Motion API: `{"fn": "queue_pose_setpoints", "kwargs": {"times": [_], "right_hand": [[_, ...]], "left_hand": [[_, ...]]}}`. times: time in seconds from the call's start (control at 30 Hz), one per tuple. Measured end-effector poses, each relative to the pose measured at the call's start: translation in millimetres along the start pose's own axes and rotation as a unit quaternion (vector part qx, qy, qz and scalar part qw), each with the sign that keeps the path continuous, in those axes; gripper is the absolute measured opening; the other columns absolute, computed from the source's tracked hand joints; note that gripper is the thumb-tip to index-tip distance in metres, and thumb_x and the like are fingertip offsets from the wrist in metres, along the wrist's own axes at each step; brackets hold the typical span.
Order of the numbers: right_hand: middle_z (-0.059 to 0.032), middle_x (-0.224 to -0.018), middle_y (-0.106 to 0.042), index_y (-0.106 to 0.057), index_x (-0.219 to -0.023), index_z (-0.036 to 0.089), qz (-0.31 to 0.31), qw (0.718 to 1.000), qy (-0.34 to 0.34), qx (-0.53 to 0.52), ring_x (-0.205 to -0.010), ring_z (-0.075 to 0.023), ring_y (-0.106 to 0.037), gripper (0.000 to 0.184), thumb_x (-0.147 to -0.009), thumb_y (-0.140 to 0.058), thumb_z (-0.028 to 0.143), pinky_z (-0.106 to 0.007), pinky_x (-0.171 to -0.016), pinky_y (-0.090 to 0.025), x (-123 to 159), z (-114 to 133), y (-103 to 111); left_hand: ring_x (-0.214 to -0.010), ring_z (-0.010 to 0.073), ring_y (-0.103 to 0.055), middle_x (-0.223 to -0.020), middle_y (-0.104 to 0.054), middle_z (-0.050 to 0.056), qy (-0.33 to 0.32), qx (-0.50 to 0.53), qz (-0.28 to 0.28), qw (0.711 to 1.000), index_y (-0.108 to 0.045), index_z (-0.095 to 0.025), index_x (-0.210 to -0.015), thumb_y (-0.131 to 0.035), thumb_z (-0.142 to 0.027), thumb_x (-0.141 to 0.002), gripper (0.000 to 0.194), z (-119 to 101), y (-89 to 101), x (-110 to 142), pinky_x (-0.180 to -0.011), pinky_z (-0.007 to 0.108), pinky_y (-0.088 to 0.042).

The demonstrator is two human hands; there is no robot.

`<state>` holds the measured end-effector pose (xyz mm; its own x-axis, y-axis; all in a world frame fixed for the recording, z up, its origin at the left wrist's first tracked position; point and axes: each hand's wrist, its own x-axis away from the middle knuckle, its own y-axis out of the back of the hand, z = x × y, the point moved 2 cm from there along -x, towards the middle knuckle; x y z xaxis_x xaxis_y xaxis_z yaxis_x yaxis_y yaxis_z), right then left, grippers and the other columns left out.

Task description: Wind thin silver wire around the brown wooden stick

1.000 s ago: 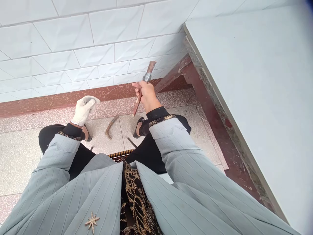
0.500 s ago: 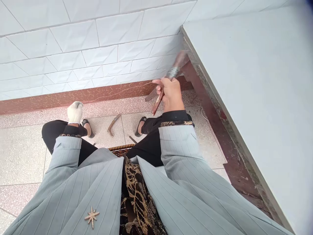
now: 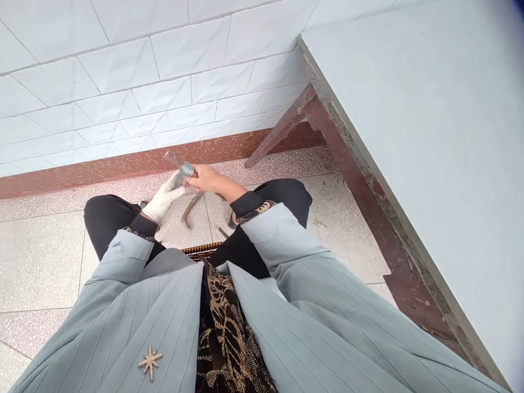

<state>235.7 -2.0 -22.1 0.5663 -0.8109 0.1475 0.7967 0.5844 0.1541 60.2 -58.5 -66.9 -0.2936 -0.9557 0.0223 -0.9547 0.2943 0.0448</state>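
"So, what is taking up most of the view?"

"A tiled wall (image 3: 123, 54) is standing ahead, and a table (image 3: 429, 136) is flanking the right side. The knees (image 3: 106, 215) are resting wide apart, which is probably giving both arms room out front."

"And the hands?"

"The right hand (image 3: 208, 179), bare, is clasping the stick (image 3: 174, 159) just behind the wire (image 3: 188, 169), seemingly bearing its weight. The left hand (image 3: 167, 192) is meeting it from the other side, fingertips lying at the wire or right beside it; I can't tell whether they are closing on anything. Its glove (image 3: 154, 209) is perhaps sparing the skin."

"Where is the stick lying, and which way is it pointing?"

"It is hanging above the gap between the knees, clear of the body. Its free end is pointing forward and left, towards the foot of the wall. The long axis is slanting back towards the right wrist, where the palm is hiding part of it."

"And the wire?"

"It is circling the shaft in a snug grey coil."
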Motion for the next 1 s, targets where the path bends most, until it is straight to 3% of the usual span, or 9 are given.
{"fn": "queue_pose_setpoints", "kwargs": {"times": [0.03, 0.1, 0.17, 0.3, 0.5, 0.6, 0.7, 0.83, 1.0], "right_hand": [[0.0049, -0.062, -0.064, -0.063, -0.082, 0.018, 0.002, 1.0, -0.004, -0.004, -0.044, -0.0066, -0.051, 0.016, -0.086, -0.066, 0.002, -0.02, -0.045, -0.04, -2.1, 0.0, -2.6], [0.0063, -0.055, -0.057, -0.064, -0.082, 0.018, 0.0, 0.999, -0.034, -0.035, -0.043, -0.0075, -0.048, 0.015, -0.086, -0.069, 0.005, -0.019, -0.043, -0.037, -4.5, -1.1, -1.7], [0.0034, -0.063, -0.064, -0.067, -0.086, 0.018, 0.017, 0.991, -0.08, -0.104, -0.043, -0.0068, -0.045, 0.013, -0.085, -0.07, 0.005, -0.019, -0.039, -0.034, -4.2, -2.7, 4.0], [-0.0027, -0.091, -0.076, -0.067, -0.093, 0.016, 0.086, 0.953, -0.116, -0.267, -0.045, -0.0036, -0.04, 0.01, -0.087, -0.071, 0.009, -0.017, -0.038, -0.031, 1.5, -2.6, 17.5], [0.0035, -0.063, -0.052, -0.061, -0.085, 0.016, 0.069, 0.95, -0.132, -0.274, -0.045, -0.0054, -0.03, 0.03, -0.106, -0.061, 0.037, -0.017, -0.04, -0.023, 6.5, 2.6, 26.9], [0.0029, -0.066, -0.049, -0.06, -0.086, 0.018, 0.01, 0.975, -0.115, -0.189, -0.048, -0.0081, -0.034, 0.03, -0.109, -0.052, 0.034, -0.021, -0.043, -0.024, 4.1, 1.6, 28.7], [0.001, -0.068, -0.049, -0.052, -0.076, 0.02, -0.056, 0.994, -0.083, 0.034, -0.056, -0.0115, -0.041, 0.027, -0.101, -0.059, 0.02, -0.026, -0.053, -0.03, -2.4, -5.9, 33.1], [-0.0057, -0.08, -0.062, -0.057, -0.076, 0.018, -0.071, 0.948, -0.038, 0.307, -0.076, -0.0174, -0.053, 0.022, -0.095, -0.067, 0.018, -0.031, -0.068, -0.034, -10.9, -17.1, 37.7], [-0.0143, -0.109, -0.077, -0.076, -0.111, 0.013, -0.007, 0.904, -0.046, 0.425, -0.098, -0.0243, -0.066, 0.023, -0.102, -0.062, 0.028, -0.032, -0.075, -0.037, -11.0, -23.5, 31.4]], "left_hand": [[-0.1, 0.0224, -0.075, -0.13, -0.074, 0.017, 0.026, 0.033, -0.031, 0.999, -0.057, -0.02, -0.152, -0.076, -0.063, -0.087, 0.08, 3.4, -4.4, -2.0, -0.087, 0.035, -0.06], [-0.059, 0.012, -0.058, -0.085, -0.073, 0.005, 0.057, 0.065, -0.095, 0.992, -0.068, -0.018, -0.134, -0.076, -0.063, -0.085, 0.067, 7.2, -4.4, -4.0, -0.058, 0.026, -0.048], [-0.052, 0.0098, -0.044, -0.067, -0.062, -0.002, 0.056, 0.043, -0.132, 0.989, -0.074, -0.018, -0.116, -0.077, -0.059, -0.083, 0.053, 5.9, 5.0, -3.9, -0.053, 0.025, -0.038], [-0.077, 0.0181, -0.062, -0.085, -0.075, 0.004, 0.06, -0.172, -0.144, 0.973, -0.078, -0.02, -0.096, -0.067, -0.038, -0.086, 0.024, -2.6, 32.5, 1.1, -0.074, 0.03, -0.048], [-0.084, 0.0232, -0.068, -0.088, -0.078, 0.004, 0.106, -0.39, -0.084, 0.911, -0.078, -0.024, -0.093, -0.056, -0.03, -0.092, 0.023, 0.1, 35.1, 13.0, -0.083, 0.034, -0.048], [-0.085, 0.0265, -0.071, -0.089, -0.078, 0.005, 0.105, -0.461, -0.018, 0.881, -0.079, -0.025, -0.097, -0.057, -0.031, -0.094, 0.023, -1.6, 23.5, 16.9, -0.082, 0.036, -0.048], [-0.091, 0.0301, -0.074, -0.096, -0.081, 0.007, 0.085, -0.512, 0.033, 0.854, -0.08, -0.025, -0.104, -0.056, -0.034, -0.097, 0.027, -7.8, 16.3, 20.2, -0.083, 0.037, -0.05], [-0.098, 0.0284, -0.076, -0.103, -0.083, 0.007, 0.059, -0.545, 0.066, 0.833, -0.08, -0.027, -0.113, -0.055, -0.036, -0.099, 0.031, -11.8, 12.9, 23.8, -0.084, 0.035, -0.051], [-0.1, 0.0249, -0.077, -0.109, -0.084, 0.005, 0.024, -0.556, 0.111, 0.823, -0.08, -0.026, -0.118, -0.051, -0.035, -0.101, 0.034, -11.0, 5.0, 25.7, -0.086, 0.032, -0.053]]}}
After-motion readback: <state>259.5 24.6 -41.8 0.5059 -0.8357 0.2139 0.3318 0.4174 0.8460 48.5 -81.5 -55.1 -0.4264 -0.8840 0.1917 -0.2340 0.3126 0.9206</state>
